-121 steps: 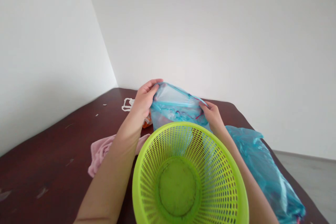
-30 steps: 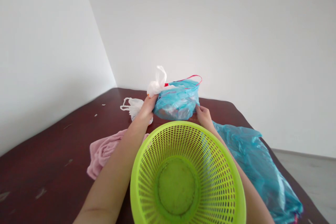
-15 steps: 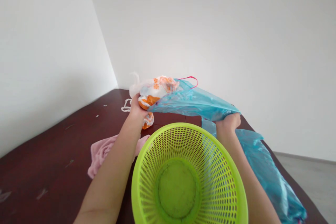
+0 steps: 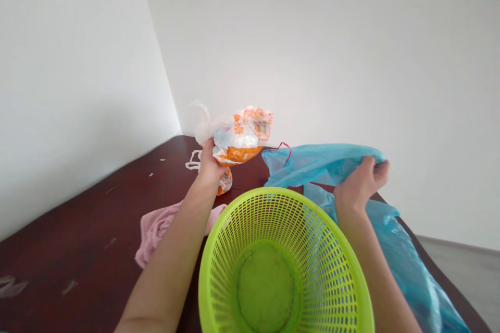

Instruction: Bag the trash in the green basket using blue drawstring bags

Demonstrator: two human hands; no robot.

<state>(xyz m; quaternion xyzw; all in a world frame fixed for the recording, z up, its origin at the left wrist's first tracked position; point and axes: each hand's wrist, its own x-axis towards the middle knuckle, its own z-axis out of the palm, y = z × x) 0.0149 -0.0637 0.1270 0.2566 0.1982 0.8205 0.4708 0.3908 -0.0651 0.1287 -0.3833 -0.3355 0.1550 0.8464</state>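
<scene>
My left hand [image 4: 213, 164] is closed on a bunched white and orange plastic bag [image 4: 244, 135], held above the far side of the table. To the right, my right hand [image 4: 363, 182] grips the end of a blue plastic bag [image 4: 320, 161], whose red drawstring [image 4: 287, 152] loops up at its left end. A gap shows between the two bags. Nearest to me stands a green perforated basket [image 4: 267, 286] with nothing lying in it, between my forearms.
On the dark red table [image 4: 89, 229], a pink cloth [image 4: 156, 229] lies partly under my left forearm. Another orange and white bag [image 4: 225, 182] rests behind my left wrist. More blue plastic [image 4: 410, 260] spreads along the right edge. White walls [image 4: 312, 36] rise behind.
The white and orange bag has come out of the blue bag's opening. My right hand has moved right, drawing the blue bag away, and that bag now hangs lower and flatter.
</scene>
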